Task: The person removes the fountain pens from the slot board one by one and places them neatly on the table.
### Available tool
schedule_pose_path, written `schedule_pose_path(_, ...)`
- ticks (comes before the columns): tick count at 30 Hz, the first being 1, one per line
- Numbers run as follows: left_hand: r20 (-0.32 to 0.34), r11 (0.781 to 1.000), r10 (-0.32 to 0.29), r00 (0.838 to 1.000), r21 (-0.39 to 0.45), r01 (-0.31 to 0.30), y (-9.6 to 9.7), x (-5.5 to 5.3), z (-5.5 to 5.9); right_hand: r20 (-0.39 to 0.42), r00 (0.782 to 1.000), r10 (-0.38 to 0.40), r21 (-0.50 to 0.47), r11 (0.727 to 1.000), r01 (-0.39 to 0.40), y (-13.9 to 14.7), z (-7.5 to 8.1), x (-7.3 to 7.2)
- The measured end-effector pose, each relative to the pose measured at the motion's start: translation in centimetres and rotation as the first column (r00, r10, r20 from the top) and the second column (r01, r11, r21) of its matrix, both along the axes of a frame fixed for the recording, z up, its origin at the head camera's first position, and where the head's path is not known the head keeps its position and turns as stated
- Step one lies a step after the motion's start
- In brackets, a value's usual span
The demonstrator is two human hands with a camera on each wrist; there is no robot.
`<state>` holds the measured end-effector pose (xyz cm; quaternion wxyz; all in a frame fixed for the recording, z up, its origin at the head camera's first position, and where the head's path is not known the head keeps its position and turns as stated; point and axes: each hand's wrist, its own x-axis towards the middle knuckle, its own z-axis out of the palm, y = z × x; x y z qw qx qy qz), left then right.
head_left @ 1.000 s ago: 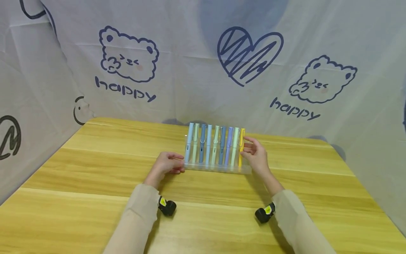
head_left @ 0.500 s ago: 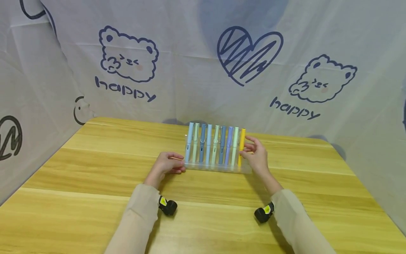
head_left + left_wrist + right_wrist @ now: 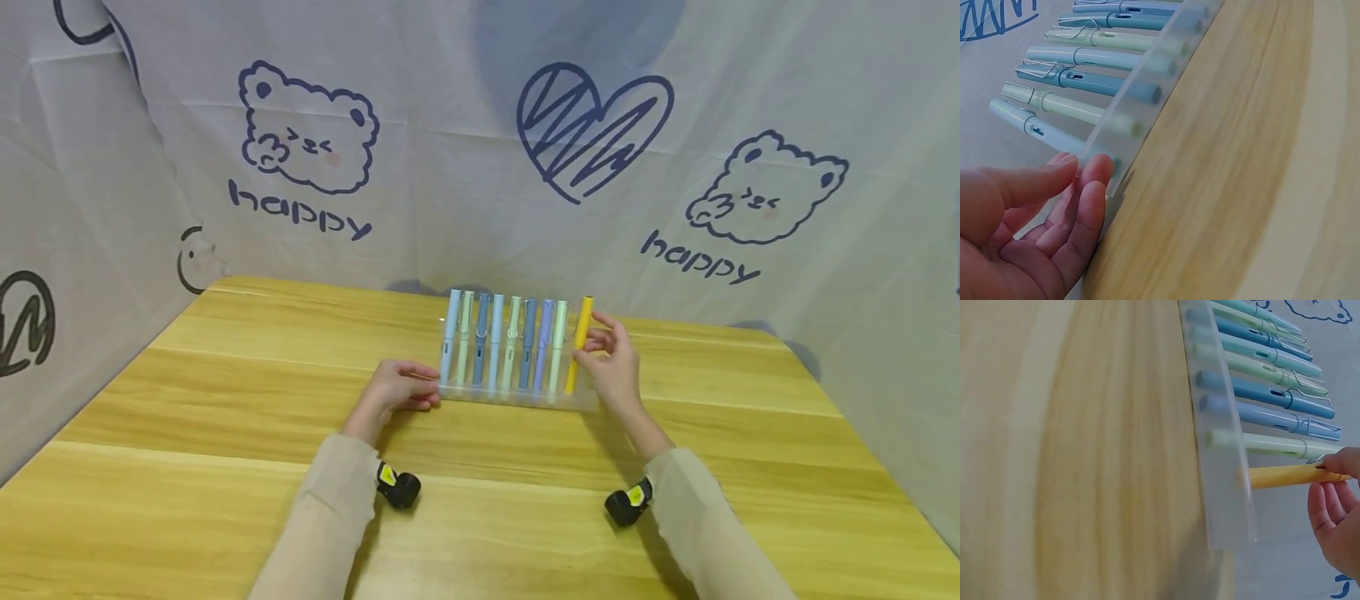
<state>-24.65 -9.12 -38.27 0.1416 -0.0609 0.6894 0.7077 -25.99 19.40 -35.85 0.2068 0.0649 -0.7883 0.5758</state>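
Observation:
A clear frosted pen stand holds a row of several capped pens in light blue, pale green, dark blue and purple. At its left end, my left hand grips the lower corner between thumb and fingers, close to a light blue pen. My right hand pinches a yellow pen at the stand's right end. That pen leans right at the top, and its lower end is still behind the stand's front lip. The right wrist view cuts off its upper part.
The stand rests on a wood-grain table near the back edge. Behind hangs a white cloth printed with bears, a heart and lettering. Black wrist cameras sit on both sleeves.
The yellow pen has turned in my right fingers, its clip no longer facing forward. Its top has tilted right and risen slightly, away from the pale green pen. My left hand stays put.

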Motion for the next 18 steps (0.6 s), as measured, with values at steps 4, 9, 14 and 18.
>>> schedule_pose_path(4, -0.008, 1.0, -0.008, 1.0, -0.009, 0.008, 0.0, 0.0, 0.0, -0.033, 0.999, -0.015, -0.009, 1.0, 0.015, 0.0, 0.5, 0.0)
schedule_pose_path(9, -0.02, 1.0, -0.026, 0.999, -0.018, 0.026, -0.2, 0.0, -0.2, -0.095, 0.995, -0.031, -0.073, 0.997, 0.024, 0.1, 1.1, 0.0)
schedule_pose_path(14, -0.024, 0.999, -0.036, 0.999, 0.001, 0.036, -0.3, 0.0, -0.3, -0.109, 0.993, -0.049, -0.061, 0.997, 0.042, 0.5, 1.4, -0.2)
schedule_pose_path(18, -0.023, 0.999, -0.041, 0.999, 0.019, 0.041, -0.4, 0.1, -0.5, -0.117, 0.991, -0.066, -0.043, 0.997, 0.062, 0.9, 1.7, -0.3)
